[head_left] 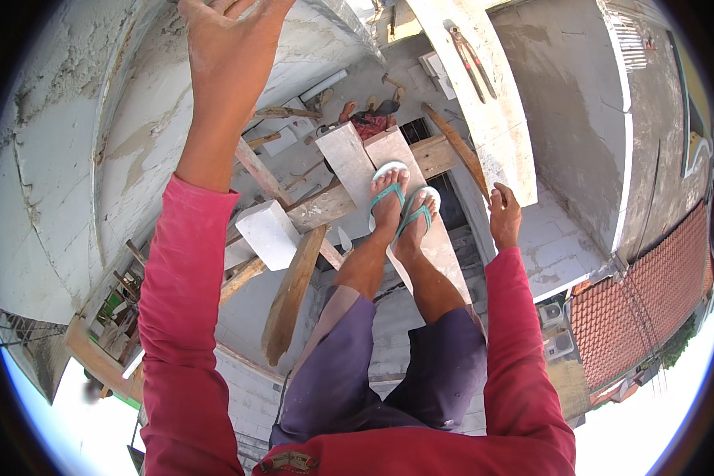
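My left hand (242, 59) is raised at the upper edge, with its fingers spread and partly cut off; I see nothing held in it. At the near end of a long pale plank (506, 127), my right hand (505, 218) has its fingers curled at the plank's left corner. Farther up that plank lies a pair of pincers (470, 65) with red and dark handles. My feet, in white and teal flip-flops (388, 189), stand on a pale narrow board (432, 258) above the floor.
A white block (268, 234) and a loose wooden board (293, 293) are beside my legs. Timber beams (323, 206) cross below. Down on the floor another person (371, 123) is partly hidden. Pale walls (147, 119) rise left and right; a tiled roof (646, 293) is beyond.
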The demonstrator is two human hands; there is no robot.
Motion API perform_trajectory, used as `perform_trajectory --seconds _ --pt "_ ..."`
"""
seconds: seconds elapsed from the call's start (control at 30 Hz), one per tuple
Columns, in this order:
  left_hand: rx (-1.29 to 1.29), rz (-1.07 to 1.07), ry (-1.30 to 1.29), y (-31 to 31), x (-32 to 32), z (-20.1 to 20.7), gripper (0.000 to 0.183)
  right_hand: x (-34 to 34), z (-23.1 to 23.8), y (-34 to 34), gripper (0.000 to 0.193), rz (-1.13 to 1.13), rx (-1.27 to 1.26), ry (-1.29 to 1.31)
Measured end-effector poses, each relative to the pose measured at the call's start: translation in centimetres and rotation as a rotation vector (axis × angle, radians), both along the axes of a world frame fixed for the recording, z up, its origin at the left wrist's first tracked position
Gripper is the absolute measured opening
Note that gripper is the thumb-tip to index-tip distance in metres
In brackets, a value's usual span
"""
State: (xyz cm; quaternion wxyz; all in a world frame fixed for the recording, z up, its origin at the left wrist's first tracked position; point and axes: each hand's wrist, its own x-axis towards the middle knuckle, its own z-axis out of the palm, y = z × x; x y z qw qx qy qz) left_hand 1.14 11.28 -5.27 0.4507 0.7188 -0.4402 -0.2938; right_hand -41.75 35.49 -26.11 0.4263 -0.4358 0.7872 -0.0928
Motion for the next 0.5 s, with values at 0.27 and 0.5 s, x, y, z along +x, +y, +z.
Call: perform_trajectory --seconds 0.27,0.5 --pt "-0.113 0.014 -0.315 -1.2 1.0 -2.7 0.074 4.4 1.0 -2.6 0.039 -0.197 -0.010 -0.241" --pt "-0.107 0.033 -0.340 -3.2 0.7 -6.0 0.051 10.3 6.8 -2.9 0.035 -0.181 -0.076 -0.505"
